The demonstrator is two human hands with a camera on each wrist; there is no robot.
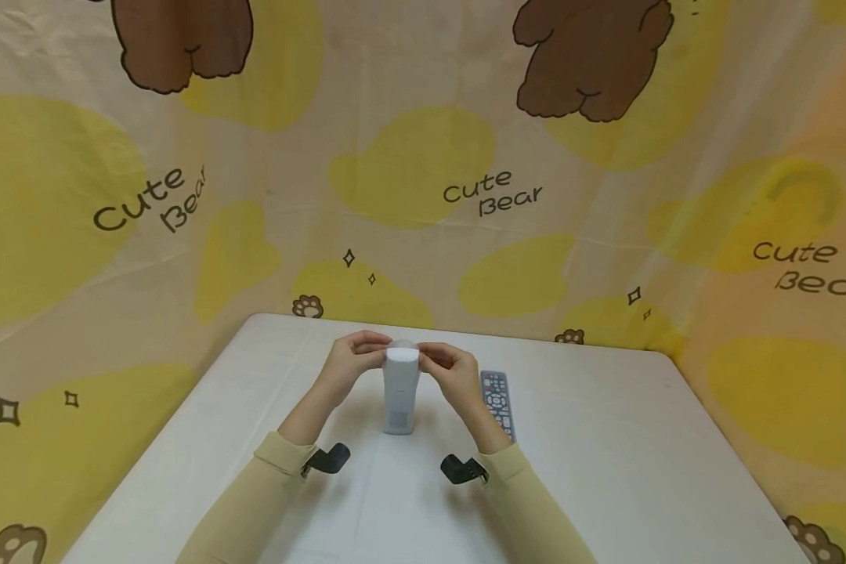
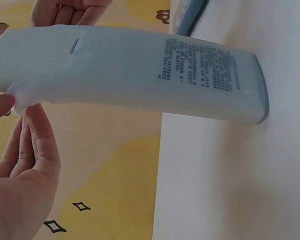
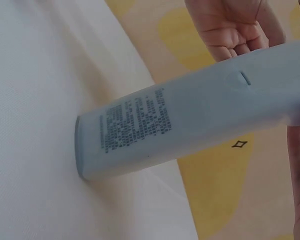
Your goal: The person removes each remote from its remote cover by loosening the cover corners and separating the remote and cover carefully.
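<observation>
A pale remote control (image 1: 399,395) stands upright on its end on the white table, its back toward me. Dark printed text and a battery-cover slot show on that back in both wrist views. A soft, translucent cover (image 2: 21,97) bulges out at the upper part of the remote. My left hand (image 1: 343,366) pinches this cover at the upper left side, thumb and fingers on its edge. On the opposite side my right hand (image 1: 457,376) pinches near the top; its fingertips are partly hidden in the wrist views.
A second grey remote (image 1: 497,403) with many buttons lies face up beside my right forearm. Behind the white table (image 1: 606,439) hangs a yellow and beige bear-print cloth (image 1: 409,168). A black wrist camera (image 1: 329,458) sits on the left wrist, another (image 1: 460,470) on the right.
</observation>
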